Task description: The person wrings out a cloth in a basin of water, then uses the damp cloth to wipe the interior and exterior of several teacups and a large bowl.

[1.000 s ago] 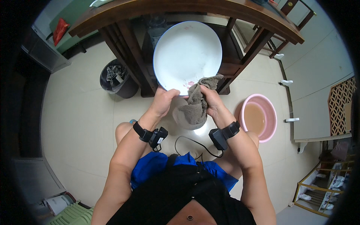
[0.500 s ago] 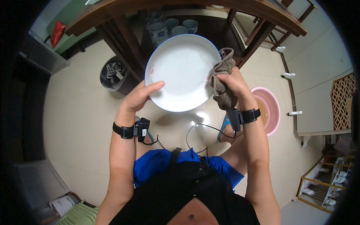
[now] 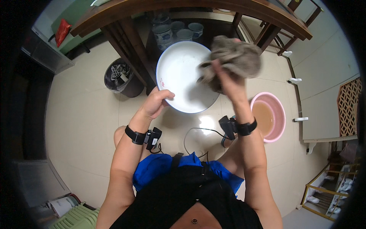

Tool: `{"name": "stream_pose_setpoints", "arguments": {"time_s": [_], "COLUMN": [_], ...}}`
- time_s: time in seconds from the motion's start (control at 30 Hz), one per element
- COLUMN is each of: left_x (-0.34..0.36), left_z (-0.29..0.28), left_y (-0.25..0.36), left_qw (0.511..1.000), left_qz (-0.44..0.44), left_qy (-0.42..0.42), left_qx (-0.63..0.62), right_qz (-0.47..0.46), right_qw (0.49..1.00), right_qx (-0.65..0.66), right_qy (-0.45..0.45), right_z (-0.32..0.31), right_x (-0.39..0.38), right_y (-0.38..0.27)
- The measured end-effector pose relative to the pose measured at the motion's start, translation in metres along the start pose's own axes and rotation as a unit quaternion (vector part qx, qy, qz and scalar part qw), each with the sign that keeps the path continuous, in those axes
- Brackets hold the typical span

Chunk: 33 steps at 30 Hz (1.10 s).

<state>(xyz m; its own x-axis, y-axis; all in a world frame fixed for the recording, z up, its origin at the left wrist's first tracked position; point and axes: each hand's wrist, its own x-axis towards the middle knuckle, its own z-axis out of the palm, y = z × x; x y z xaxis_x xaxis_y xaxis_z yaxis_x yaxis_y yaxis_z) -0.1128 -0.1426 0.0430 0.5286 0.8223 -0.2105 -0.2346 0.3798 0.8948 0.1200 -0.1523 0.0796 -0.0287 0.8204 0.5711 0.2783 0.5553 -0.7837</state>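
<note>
A round white enamel-like basin [image 3: 183, 72] with a blue rim and a small pink floral mark is held up in front of me, its inside toward me. My left hand [image 3: 157, 102] grips its lower left edge, thumb lying over the rim. In my right hand [image 3: 230, 83] is a bunched grey-brown cloth [image 3: 238, 57], blurred by motion. The cloth covers the basin's right side, and whether it touches the surface I cannot tell. My right fingers are mostly hidden by it.
Ahead stands a dark wooden table [image 3: 183, 7], with several blue-and-white pots [image 3: 163, 33] on its lower shelf. A lined trash bin [image 3: 133, 87] is at the left. A pink tub [image 3: 281, 118] of murky water sits on the floor at right, near a white cabinet [image 3: 320, 103].
My right hand has let go of the basin's right edge and raised the cloth over that side, spreading it more. The basin has shifted slightly right, with my left hand still gripping it.
</note>
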Motion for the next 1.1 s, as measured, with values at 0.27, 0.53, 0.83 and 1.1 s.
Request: {"name": "stream_pose_setpoints", "arguments": {"time_s": [0.27, 0.53, 0.83, 1.1], "left_x": [-0.001, 0.002, -0.003, 0.001], "left_z": [0.0, -0.002, 0.01, 0.005], "left_y": [-0.021, -0.024, -0.017, -0.014], "left_qw": [0.997, 0.997, 0.999, 0.996], "left_qz": [0.014, 0.035, 0.028, 0.022], "left_qy": [-0.03, -0.054, -0.023, -0.038], "left_qx": [0.071, 0.031, 0.02, 0.077], "right_qz": [0.02, -0.066, -0.001, -0.077], "right_qw": [0.979, 0.978, 0.917, 0.982], "right_qx": [-0.182, -0.152, -0.396, -0.17], "right_qy": [-0.086, -0.131, 0.053, -0.006], "right_z": [0.043, 0.044, 0.011, 0.041], "right_x": [-0.015, -0.012, 0.013, 0.003], "right_y": [0.008, -0.008, 0.008, 0.014]}}
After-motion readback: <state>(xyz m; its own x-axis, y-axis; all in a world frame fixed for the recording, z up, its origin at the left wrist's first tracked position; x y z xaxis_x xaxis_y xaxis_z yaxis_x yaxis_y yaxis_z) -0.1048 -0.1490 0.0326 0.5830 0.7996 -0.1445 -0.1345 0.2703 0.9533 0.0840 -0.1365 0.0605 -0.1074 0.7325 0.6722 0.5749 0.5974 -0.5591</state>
